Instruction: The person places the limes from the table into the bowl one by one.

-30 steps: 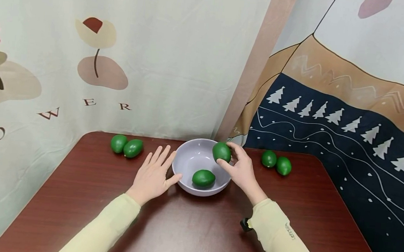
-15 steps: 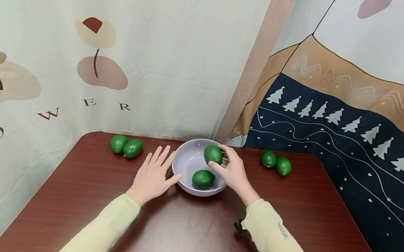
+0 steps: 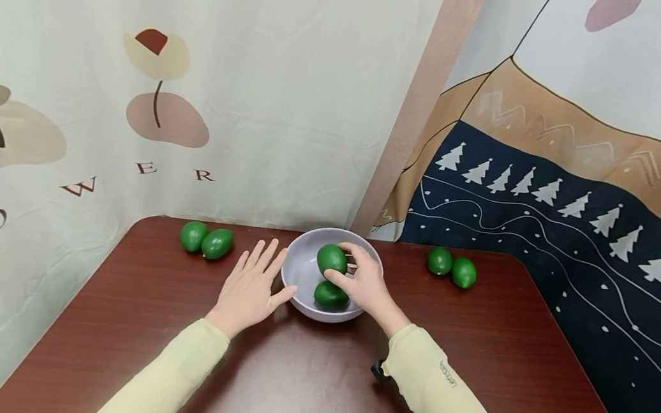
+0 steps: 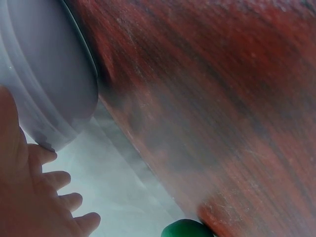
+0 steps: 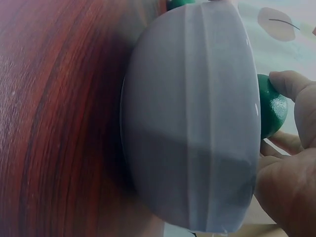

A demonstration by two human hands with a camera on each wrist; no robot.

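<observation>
A pale lavender bowl (image 3: 303, 272) stands near the table's back edge with one green lime (image 3: 331, 295) inside. Over the bowl, the right hand (image 3: 364, 284) pinches another lime (image 3: 332, 259) between thumb and fingers; it overlaps the lower lime in the head view, and I cannot tell if they touch. The left hand (image 3: 251, 294) has its fingers spread at the bowl's left side, its thumb at the rim. In the right wrist view, the held lime (image 5: 272, 106) shows beyond the bowl's wall (image 5: 197, 118). The left wrist view has the hand (image 4: 37, 197) beside the bowl (image 4: 59, 64).
Two limes (image 3: 216, 243) lie at the back left of the brown table (image 3: 319, 372), and two more (image 3: 464, 272) at the back right. Printed curtains (image 3: 286, 101) hang directly behind the table. A dark band (image 3: 379, 370) shows at the right sleeve.
The right hand has moved left and slightly towards the front with its lime, from the bowl's right side to above the middle. The left hand has stayed in place.
</observation>
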